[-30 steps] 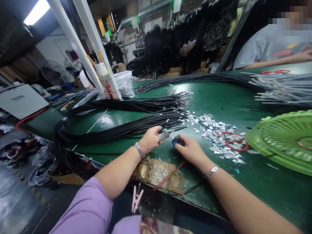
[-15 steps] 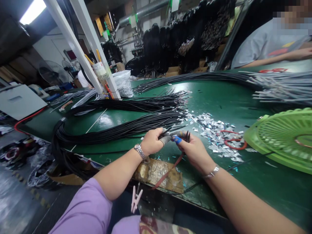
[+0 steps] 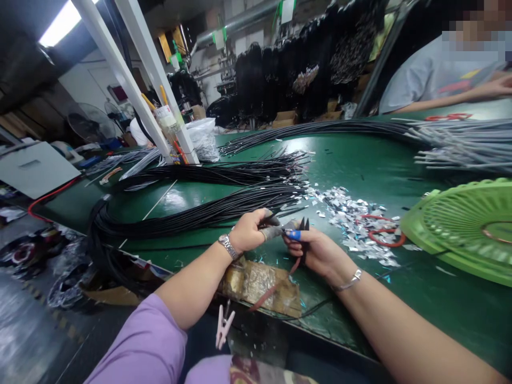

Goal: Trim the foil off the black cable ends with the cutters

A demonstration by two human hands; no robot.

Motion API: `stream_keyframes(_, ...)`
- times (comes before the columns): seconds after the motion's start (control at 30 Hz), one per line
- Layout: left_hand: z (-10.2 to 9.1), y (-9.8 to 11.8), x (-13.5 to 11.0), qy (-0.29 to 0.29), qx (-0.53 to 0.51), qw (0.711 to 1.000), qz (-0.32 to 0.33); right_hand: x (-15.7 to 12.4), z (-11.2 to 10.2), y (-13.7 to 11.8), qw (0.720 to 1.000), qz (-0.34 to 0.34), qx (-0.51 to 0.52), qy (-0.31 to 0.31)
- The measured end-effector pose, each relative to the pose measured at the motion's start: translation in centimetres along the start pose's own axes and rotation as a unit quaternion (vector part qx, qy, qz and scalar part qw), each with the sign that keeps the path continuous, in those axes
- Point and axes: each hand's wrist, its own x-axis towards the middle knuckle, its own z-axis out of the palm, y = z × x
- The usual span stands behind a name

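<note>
My left hand (image 3: 256, 230), wearing dark finger covers, is closed in a pinch on the end of a black cable (image 3: 269, 220). Against its fingertips sits my right hand (image 3: 316, 248), closed, with blue tape round one finger. Two dark pointed blades of what look like small snips (image 3: 305, 224) stick up from the right hand; their handles are mostly hidden in the palm. The fingertips of both hands meet at the cable end, and the exact contact there is too small to make out. A reddish strap (image 3: 267, 296) lies below, over a taped cardboard piece (image 3: 256, 285).
Black cable bundles (image 3: 192, 213) curve across the green table (image 3: 348, 160) on the left. Silvery foil scraps (image 3: 348, 213) and red rings (image 3: 386, 236) lie right of my hands, beside a green basket (image 3: 464, 229). Grey cables (image 3: 460, 141) and another person (image 3: 424, 74) are beyond.
My right hand has turned so the blades stand more upright, and its fingers have shifted. The left hand stays almost in place, still on the cable.
</note>
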Motion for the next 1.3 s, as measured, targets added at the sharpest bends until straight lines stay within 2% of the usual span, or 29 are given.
stream_keyframes(0.1, -0.3, 0.1, -0.1, 0.039, 0.151, 0.986, 0.057, -0.1, 0.0, 0.0, 0.998, -0.018, -0.047, 0.027)
stream_keyframes(0.17, -0.3, 0.2, -0.2, 0.055, 0.228, 0.970, 0.068, 0.1, -0.3, 0.0, 0.988, -0.045, -0.133, 0.059)
stream_keyframes(0.2, -0.3, 0.3, -0.2, 0.061, 0.248, 0.965, 0.063, 0.2, -0.5, -0.1, 0.975, -0.072, -0.194, 0.085)
stream_keyframes(0.23, -0.3, 0.3, -0.1, 0.066, 0.259, 0.962, 0.051, 0.4, -0.8, -0.1, 0.952, -0.107, -0.262, 0.115)
stream_keyframes(0.3, -0.3, 0.4, 0.0, 0.079, 0.257, 0.963, 0.014, 0.7, -1.3, -0.1, 0.882, -0.177, -0.402, 0.171)
stream_keyframes(0.37, -0.4, 0.5, 0.1, 0.091, 0.237, 0.967, -0.031, 1.0, -1.6, 0.0, 0.813, -0.189, -0.523, 0.171)
stream_keyframes(0.43, -0.4, 0.6, 0.2, 0.107, 0.202, 0.971, -0.064, 1.1, -1.7, 0.1, 0.780, -0.156, -0.593, 0.125)
stream_keyframes(0.5, -0.4, 0.7, 0.3, 0.119, 0.139, 0.979, -0.088, 1.0, -1.7, 0.2, 0.773, -0.133, -0.615, 0.079)
stream_keyframes(0.57, -0.3, 0.7, 0.4, 0.115, 0.028, 0.983, -0.137, 0.9, -1.7, 0.3, 0.758, -0.137, -0.633, 0.070)
stream_keyframes(0.6, -0.3, 0.8, 0.5, 0.107, -0.038, 0.979, -0.172, 0.9, -1.8, 0.3, 0.742, -0.144, -0.650, 0.076)
stream_keyframes(0.7, -0.5, 1.1, 0.7, 0.068, -0.223, 0.933, -0.275, 1.0, -2.1, 0.6, 0.682, -0.184, -0.700, 0.104)
stream_keyframes(0.8, -1.0, 1.5, 0.8, 0.022, -0.340, 0.881, -0.328, 1.3, -2.3, 1.1, 0.646, -0.247, -0.714, 0.110)
stream_keyframes(0.87, -1.3, 1.7, 0.9, 0.002, -0.380, 0.857, -0.347, 1.6, -2.3, 1.4, 0.634, -0.294, -0.705, 0.119)
stream_keyframes(1.0, -1.5, 2.0, 0.9, -0.012, -0.413, 0.833, -0.368, 1.7, -1.9, 1.5, 0.637, -0.362, -0.669, 0.130)
stream_keyframes(1.3, -1.1, 2.1, 0.9, -0.046, -0.417, 0.824, -0.381, 1.4, -1.4, 1.5, 0.645, -0.397, -0.639, 0.137)
